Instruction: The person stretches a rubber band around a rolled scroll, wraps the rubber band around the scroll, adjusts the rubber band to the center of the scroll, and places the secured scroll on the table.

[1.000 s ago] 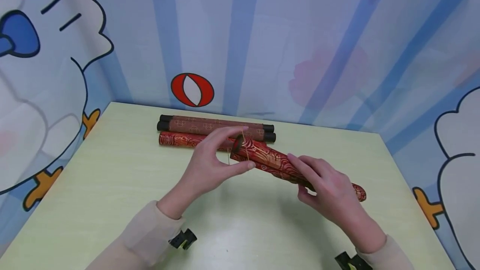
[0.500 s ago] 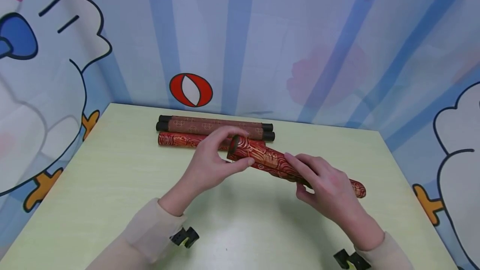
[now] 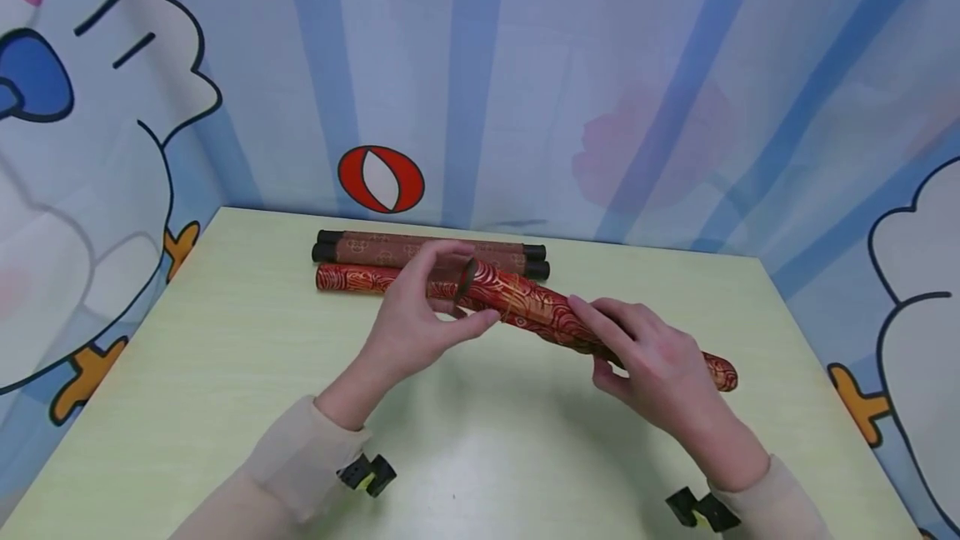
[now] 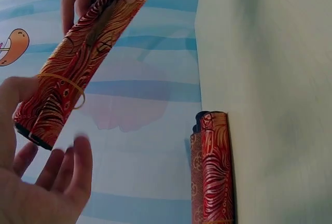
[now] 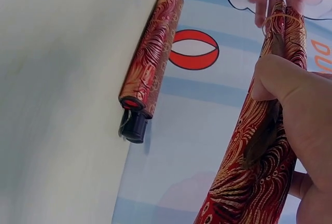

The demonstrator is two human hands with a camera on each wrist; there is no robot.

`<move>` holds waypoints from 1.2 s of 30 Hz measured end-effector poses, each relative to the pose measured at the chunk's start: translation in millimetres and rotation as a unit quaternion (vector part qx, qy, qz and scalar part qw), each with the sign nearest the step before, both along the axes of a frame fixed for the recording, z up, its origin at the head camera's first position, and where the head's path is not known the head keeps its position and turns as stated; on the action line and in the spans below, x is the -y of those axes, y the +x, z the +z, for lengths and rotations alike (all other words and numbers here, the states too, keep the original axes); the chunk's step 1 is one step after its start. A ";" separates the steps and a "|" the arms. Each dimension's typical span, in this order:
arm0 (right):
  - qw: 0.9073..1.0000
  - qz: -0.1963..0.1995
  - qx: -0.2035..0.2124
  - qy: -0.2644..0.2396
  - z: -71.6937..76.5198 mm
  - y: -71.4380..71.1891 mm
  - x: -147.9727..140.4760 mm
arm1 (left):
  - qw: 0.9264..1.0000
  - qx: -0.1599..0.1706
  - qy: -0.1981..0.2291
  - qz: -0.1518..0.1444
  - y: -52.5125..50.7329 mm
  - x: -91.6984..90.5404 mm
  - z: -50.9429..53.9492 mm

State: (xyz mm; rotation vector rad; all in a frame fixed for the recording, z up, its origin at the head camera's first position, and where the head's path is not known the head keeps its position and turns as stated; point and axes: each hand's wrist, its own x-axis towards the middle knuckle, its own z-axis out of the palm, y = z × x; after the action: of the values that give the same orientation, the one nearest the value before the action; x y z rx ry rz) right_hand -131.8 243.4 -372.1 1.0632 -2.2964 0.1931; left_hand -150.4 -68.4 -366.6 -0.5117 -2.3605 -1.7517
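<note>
My right hand (image 3: 660, 357) grips a long red-and-gold patterned roll (image 3: 536, 307) from above, holding it tilted over the table with its open end up and left. Around that end, in the left wrist view, a thin yellowish rubber band (image 4: 82, 90) sits partly loose, bulging off one side. My left hand (image 3: 408, 319) is at this end, fingers spread and loosely bent, the thumb by the roll's edge; whether it touches is hard to tell. A dark strip (image 5: 262, 136) shows along the roll in the right wrist view.
Behind my left hand, a second red patterned roll (image 3: 352, 277) lies on the pale table (image 3: 225, 357). Beyond it lie two brown patterned rolls (image 3: 375, 252) with black ends, side by side. A cartoon-printed backdrop (image 3: 525, 107) rises at the table's far edge.
The rubber band, earlier stretched between my left thumb and fingers, now lies around the roll's end. My left fingers have come away from it. The right hand's grip stays about the same.
</note>
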 end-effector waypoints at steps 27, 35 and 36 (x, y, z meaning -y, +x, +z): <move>1.000 -0.010 -0.015 0.005 15.8 -9.1 7.8 | 0.856 -0.388 -0.259 0.222 10.1 -33.2 -4.0; 1.000 -0.009 -0.022 -0.004 14.0 -13.0 11.2 | 0.893 -0.359 -0.204 0.179 11.8 -33.5 -5.1; 1.000 -0.008 -0.020 -0.005 13.9 -13.6 11.7 | 0.899 -0.355 -0.193 0.168 12.3 -33.6 -5.0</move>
State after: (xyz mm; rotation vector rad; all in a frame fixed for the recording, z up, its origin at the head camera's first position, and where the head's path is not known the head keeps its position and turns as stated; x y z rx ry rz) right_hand -145.4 231.7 -358.2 1.0340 -2.2659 0.1746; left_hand -138.1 -34.9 -371.6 -0.6133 -2.0656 -0.7540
